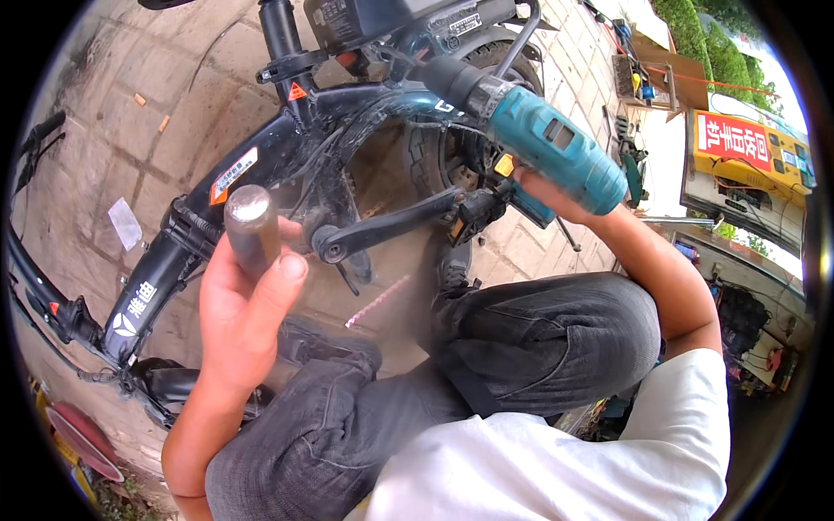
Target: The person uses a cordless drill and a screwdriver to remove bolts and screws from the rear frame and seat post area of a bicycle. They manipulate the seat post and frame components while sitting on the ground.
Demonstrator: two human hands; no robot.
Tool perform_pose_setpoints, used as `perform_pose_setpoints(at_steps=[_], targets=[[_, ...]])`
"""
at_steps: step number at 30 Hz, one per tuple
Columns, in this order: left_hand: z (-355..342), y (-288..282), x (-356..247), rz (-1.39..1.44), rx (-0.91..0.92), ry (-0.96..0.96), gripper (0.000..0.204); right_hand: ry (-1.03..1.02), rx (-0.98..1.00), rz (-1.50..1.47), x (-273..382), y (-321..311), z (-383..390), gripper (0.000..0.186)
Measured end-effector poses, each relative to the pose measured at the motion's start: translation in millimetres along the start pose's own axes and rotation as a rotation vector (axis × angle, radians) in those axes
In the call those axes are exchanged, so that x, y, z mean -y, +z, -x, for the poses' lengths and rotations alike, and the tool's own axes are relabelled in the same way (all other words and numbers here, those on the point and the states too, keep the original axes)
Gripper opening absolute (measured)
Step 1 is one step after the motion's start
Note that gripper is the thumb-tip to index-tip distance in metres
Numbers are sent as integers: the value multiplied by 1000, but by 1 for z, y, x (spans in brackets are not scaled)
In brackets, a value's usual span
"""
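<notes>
My left hand [252, 313] is closed round a dark cylindrical metal piece [252, 221] with a shiny top, held beside the bike frame and left of the crank arm [382, 227]. My right hand [547, 191] grips a teal cordless drill [552, 139] by its handle; its black front end points up-left across the black electric bicycle [152, 286], and its tip is hard to make out. A pedal [478, 217] with a yellow reflector sits just left of that hand. Below the crank, a thin pink-and-white twisted strip [373, 302] shows near my shoe [452, 278].
The bicycle lies or stands across the tiled pavement [95, 165], with its rear tyre [421, 169] behind the crank. My bent knees fill the lower middle. At the right are a cardboard box [682, 74], a yellow sign box [743, 152] and cluttered tools. A red dish-like object [82, 443] lies lower left.
</notes>
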State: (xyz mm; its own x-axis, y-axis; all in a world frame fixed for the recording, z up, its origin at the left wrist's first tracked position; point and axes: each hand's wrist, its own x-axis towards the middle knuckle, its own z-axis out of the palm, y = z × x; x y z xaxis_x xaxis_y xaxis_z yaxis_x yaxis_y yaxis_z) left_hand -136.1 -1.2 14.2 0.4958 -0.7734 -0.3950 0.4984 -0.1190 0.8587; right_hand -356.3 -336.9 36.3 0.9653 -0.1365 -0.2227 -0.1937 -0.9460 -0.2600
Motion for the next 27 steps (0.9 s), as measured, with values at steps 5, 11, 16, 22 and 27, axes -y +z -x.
perform_pose_setpoints(at_steps=[5,11,16,22,27], targets=[[-3,4,1,-2,13,-44,37,-47,-91,-99,-2,19,4,24],[-3,9,0,-38,-6,-69,40,-49,-88,-143,5,5,7,29],[-4,10,3,-68,-3,-120,41,-242,-138,370,6,-4,27,29],[-13,17,8,-91,27,-154,41,684,35,-1489,3,-14,22,33],[-14,21,9,-108,21,-151,42,35,-149,-759,17,-14,4,40]])
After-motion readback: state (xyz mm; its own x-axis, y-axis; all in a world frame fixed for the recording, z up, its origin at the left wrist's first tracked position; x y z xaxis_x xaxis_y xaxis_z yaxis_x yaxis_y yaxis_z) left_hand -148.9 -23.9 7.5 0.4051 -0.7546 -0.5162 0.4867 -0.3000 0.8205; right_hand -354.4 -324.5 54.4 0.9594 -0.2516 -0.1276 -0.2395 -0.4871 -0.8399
